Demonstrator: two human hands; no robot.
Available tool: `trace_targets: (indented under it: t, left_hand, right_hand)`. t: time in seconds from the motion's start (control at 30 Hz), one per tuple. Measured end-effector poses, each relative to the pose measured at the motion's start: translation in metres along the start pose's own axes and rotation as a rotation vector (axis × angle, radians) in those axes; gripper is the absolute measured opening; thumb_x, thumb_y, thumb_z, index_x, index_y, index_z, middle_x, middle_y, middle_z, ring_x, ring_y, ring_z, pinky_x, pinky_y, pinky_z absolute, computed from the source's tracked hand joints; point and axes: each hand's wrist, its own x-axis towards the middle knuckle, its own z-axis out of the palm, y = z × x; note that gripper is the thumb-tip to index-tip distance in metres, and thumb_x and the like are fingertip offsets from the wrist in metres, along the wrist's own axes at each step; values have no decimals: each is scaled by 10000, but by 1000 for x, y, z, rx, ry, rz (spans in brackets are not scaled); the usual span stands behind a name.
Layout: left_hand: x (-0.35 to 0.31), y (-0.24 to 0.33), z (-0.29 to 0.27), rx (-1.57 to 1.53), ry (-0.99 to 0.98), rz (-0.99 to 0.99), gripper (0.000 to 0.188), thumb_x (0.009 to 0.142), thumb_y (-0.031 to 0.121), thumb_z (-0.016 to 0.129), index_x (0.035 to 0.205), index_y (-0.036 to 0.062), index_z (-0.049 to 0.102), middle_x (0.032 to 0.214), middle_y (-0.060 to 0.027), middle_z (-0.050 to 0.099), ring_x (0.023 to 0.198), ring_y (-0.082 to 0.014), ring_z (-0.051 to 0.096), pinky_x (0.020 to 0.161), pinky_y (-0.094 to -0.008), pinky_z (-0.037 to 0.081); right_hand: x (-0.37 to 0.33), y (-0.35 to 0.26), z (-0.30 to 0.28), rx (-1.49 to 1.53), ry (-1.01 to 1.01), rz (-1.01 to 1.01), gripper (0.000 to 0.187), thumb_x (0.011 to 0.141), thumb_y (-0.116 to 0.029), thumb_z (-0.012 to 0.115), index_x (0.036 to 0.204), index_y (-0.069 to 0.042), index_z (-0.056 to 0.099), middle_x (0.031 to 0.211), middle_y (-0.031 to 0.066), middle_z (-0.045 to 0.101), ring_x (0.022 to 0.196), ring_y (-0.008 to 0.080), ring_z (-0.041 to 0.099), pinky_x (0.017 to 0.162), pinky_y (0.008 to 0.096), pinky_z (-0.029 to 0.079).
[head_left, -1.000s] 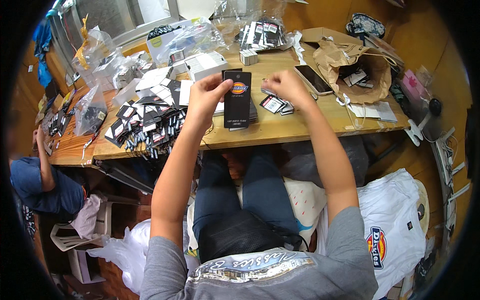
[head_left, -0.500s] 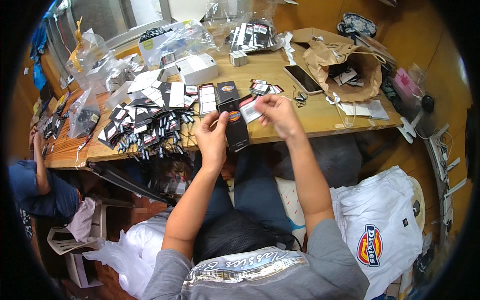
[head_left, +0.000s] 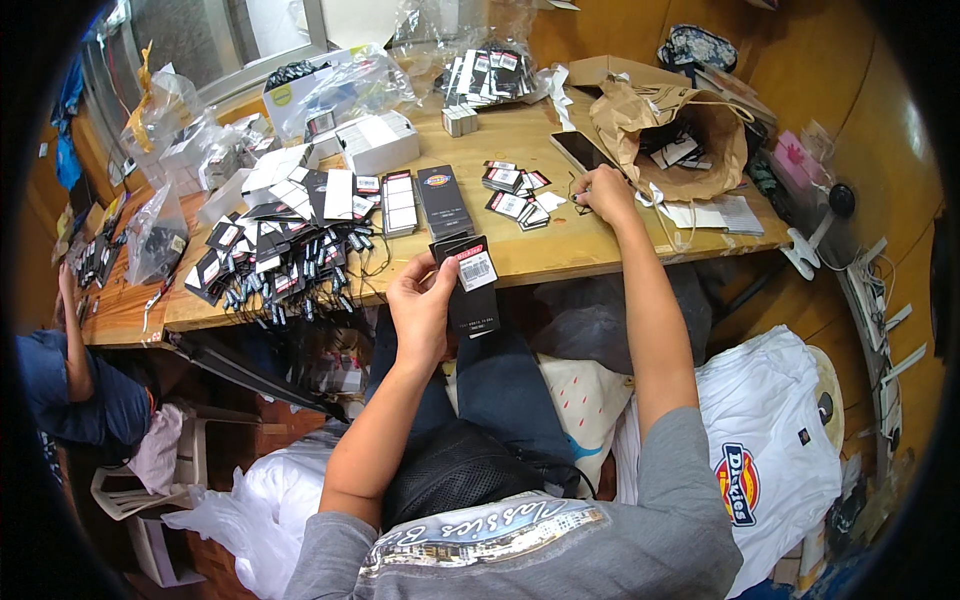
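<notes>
My left hand (head_left: pixel 420 305) is closed on black hang tags (head_left: pixel 478 310), thumb on top. A small white barcode tag with a red strip (head_left: pixel 475 270) lies over their upper part, at the thumb tip. My right hand (head_left: pixel 607 195) stretches over the table, fingertips pinched at a thin black string loop (head_left: pixel 579 207) beside the smartphone (head_left: pixel 580 151). Between the hands lie several small barcode tags (head_left: pixel 510 205). A stack of black hang tags (head_left: pixel 443 198) stands beyond my left hand, next to a row of white-and-black labels (head_left: pixel 399 203).
A large heap of strung tags (head_left: pixel 290 235) covers the left of the table. Behind it are a white box (head_left: pixel 380 142) and plastic bags. An open brown paper bag (head_left: pixel 670 130) lies at the right. White printed shirts (head_left: pixel 775 430) are piled beside me. Another person (head_left: pixel 80 390) sits far left.
My right hand has let go of the barcode tag, now in my left hand on the black tags, and moved right to the string loop. My left hand has come slightly nearer.
</notes>
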Motion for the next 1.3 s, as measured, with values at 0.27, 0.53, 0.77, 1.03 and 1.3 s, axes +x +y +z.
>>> trace_targets:
  t: [0.27, 0.53, 0.77, 1.03, 1.3]
  left_hand:
    - [-8, 10, -2, -44, -130, -82, 177, 760, 43, 560, 905, -56, 534, 809, -64, 580, 700, -82, 550, 619, -197, 446]
    - [-8, 22, 28, -102, -366, -49, 156, 767, 37, 536, 907, -33, 544, 989, -94, 553, 794, -108, 552, 702, -224, 459]
    - [-9, 24, 30, -243, -457, -308, 176, 756, 82, 573, 898, -20, 547, 805, -50, 579, 663, -66, 540, 574, -174, 431]
    - [-23, 16, 5, -191, -435, -392, 174, 752, 85, 583, 884, -26, 558, 765, -34, 585, 631, -44, 520, 536, -147, 394]
    - [-45, 13, -16, -68, -373, -302, 97, 735, 31, 585, 821, -6, 559, 762, -30, 581, 660, -63, 536, 605, -183, 431]
  right_hand:
    - [13, -7, -23, 1599, -220, 296, 70, 752, -66, 562, 799, -58, 511, 775, 106, 593, 635, 125, 514, 566, 226, 420]
    - [-55, -99, -49, 1880, -315, 23, 159, 800, -90, 500, 946, -104, 440, 915, 139, 557, 694, 70, 473, 640, 180, 418]
    - [-95, -141, -51, 1918, -283, 45, 116, 796, -91, 505, 889, -53, 446, 903, 155, 563, 742, 147, 569, 645, 244, 479]
    - [-98, -121, -42, 2057, -193, 145, 94, 790, -127, 539, 865, -72, 522, 844, 95, 584, 743, 143, 534, 733, 285, 432]
    - [-99, -113, -54, 2205, -98, 114, 103, 809, -104, 506, 908, -78, 497, 845, 93, 575, 650, 115, 517, 572, 208, 417]
